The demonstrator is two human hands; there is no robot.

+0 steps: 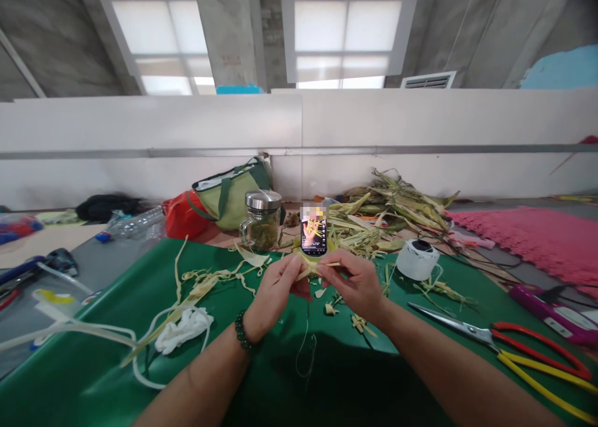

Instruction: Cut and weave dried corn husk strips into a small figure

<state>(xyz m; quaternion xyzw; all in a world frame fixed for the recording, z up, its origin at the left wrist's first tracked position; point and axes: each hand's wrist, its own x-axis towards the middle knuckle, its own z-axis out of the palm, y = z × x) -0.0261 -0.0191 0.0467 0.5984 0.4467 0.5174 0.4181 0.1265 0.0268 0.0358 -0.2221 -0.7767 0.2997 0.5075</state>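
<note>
Between my two hands, above the green mat (187, 377), is a small bundle of pale plant-fibre strips (309, 267). My left hand (283, 282) wears a dark bead bracelet and pinches the bundle's left side. From the right, my right hand (352, 282) pinches a strip with thumb and forefinger. A thin thread (306, 352) hangs beneath them over the mat. Just beyond the hands, a phone (314, 232) stands upright with a lit screen showing a hand and yellow strips. Small woven scraps (362, 325) lie below my right hand.
Scissors (486, 335) with red and yellow handles lie at right, near a white thread spool (417, 260). A lidded glass jar (262, 221) and a green bag (233, 193) stand behind. Dried husks (397, 209) are piled back right. A white cord (135, 346) curls at left.
</note>
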